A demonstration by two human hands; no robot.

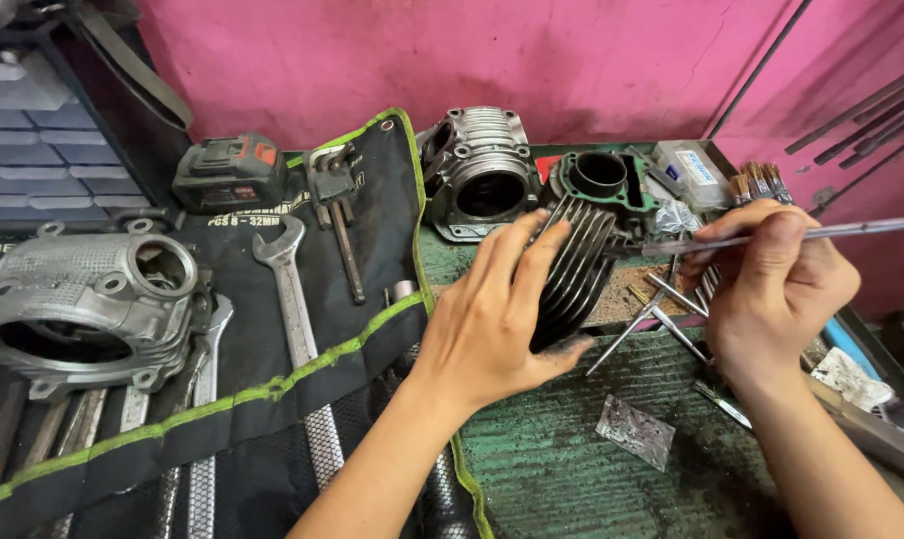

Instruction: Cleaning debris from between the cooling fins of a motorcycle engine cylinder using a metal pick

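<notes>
Two hands are working at the tabletop (572, 469) centre: the left hand (502, 309) is gripping the finned cylinder (577, 269), steadying it, while the right hand (771, 284), at three o'clock, is pinching a thin rod (771, 236) toward its fins.

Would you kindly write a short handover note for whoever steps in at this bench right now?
Left hand: closed on the finned engine cylinder, steadying it on the green bench.
Right hand: pinching a thin metal rod whose tip meets the cylinder's upper fins.
Nearby: a second cylinder behind, a cylinder head and wrenches on the black tool roll, loose rods beside the right hand.
Done: cylinder off the engine and in hand.
Left: cannot tell how much of the fins has been worked; they look dark.
</notes>
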